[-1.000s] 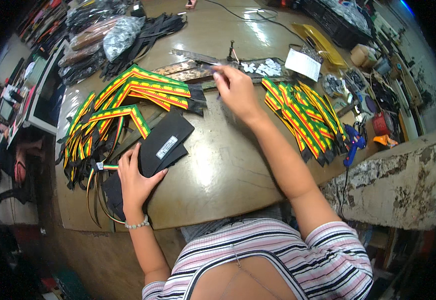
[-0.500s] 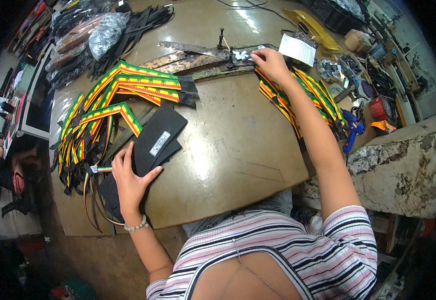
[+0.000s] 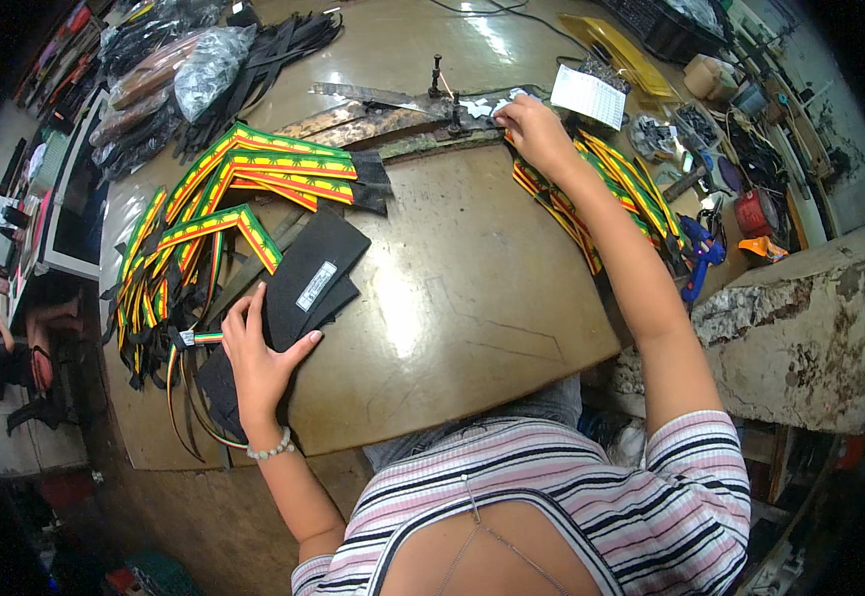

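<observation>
One left hand (image 3: 256, 363), one labelled black panel (image 3: 321, 253)

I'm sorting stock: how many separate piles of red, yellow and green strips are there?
2: the left pile, by the left hand, and the right pile, partly hidden by the right forearm.

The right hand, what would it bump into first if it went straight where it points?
The right hand would probably meet the small white pieces first; it may already touch them, because depth is unclear here.

Left fingers (image 3: 255, 314) spread, right fingers (image 3: 515, 114) curled
</observation>
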A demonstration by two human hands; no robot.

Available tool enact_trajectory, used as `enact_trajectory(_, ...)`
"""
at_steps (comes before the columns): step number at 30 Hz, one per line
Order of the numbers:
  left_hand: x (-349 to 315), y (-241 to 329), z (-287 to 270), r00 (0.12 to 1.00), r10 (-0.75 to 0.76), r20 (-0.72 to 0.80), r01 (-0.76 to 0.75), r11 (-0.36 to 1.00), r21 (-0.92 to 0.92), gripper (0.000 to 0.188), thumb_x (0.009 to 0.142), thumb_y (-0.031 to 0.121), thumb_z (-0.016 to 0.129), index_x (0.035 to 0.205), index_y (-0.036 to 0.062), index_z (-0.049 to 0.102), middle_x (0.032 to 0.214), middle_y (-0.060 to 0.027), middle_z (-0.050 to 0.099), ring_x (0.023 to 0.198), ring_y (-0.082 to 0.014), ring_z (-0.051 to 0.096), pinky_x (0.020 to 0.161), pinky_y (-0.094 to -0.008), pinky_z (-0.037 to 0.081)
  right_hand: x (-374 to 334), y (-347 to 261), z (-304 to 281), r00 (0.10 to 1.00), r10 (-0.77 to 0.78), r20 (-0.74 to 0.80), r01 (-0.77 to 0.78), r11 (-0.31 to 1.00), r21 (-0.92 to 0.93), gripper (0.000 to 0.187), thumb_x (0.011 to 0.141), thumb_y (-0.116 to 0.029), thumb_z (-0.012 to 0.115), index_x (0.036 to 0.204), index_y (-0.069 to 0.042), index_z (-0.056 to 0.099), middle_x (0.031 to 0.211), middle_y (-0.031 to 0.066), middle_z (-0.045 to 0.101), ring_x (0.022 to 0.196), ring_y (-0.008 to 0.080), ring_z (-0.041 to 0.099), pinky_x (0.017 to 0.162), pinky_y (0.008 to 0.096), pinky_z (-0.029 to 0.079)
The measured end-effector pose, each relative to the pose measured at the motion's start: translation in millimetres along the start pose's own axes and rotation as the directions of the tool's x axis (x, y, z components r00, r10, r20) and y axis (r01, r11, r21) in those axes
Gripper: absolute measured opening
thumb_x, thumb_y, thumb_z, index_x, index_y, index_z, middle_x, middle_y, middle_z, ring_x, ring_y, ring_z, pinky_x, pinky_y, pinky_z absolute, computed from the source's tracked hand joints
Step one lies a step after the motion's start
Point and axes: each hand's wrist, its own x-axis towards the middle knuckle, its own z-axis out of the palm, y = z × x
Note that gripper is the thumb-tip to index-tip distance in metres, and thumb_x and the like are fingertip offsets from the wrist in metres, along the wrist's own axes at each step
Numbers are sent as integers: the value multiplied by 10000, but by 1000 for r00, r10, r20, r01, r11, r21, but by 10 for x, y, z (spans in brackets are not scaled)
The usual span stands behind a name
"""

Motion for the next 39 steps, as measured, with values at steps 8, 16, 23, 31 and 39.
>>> enact_trajectory(8,-11,-18,6,1000,10,1,-10,1000,-4,923,655,355,898,1447,100,498,1323,-151,506,1261,-343,450,1092,-458,353,103,185,-9,989,140,47,-141,990,19,186,910,-151,669,998,2,729,932,203,680,886,382,651,797,424,514)
enact_trajectory(16,-9,-17,11,1000,5,-3,-5,1000,-6,949,627,412,905,1432,110,503,1311,-126,494,1262,-335,444,1088,-461,355,176,282,-4,958,275,77,-280,957,75,204,869,-170,694,945,15,732,878,240,704,834,401,688,786,442,534)
enact_trajectory(23,4,2,-4,1000,-1,21,1,1000,14,961,637,424,901,1447,110,490,1312,-134,486,1262,-340,438,1090,-466,349,124,94,26,999,38,-4,-38,998,47,97,876,-55,635,885,25,690,901,217,636,898,418,617,813,485,487)
enact_trajectory(31,-8,-15,12,1000,9,10,-9,1000,13,955,640,428,897,1442,104,490,1316,-134,483,1265,-343,434,1092,-467,346,22,139,-10,997,-65,38,61,994,92,100,868,-67,657,880,25,696,905,218,644,903,408,629,805,474,498)
enact_trajectory(39,-12,-19,17,1000,11,5,-11,1000,13,948,643,423,897,1438,103,492,1318,-137,482,1262,-345,436,1088,-465,348,342,481,-80,940,248,233,-262,965,31,233,871,-209,709,977,-6,754,914,227,725,847,372,710,802,426,544)
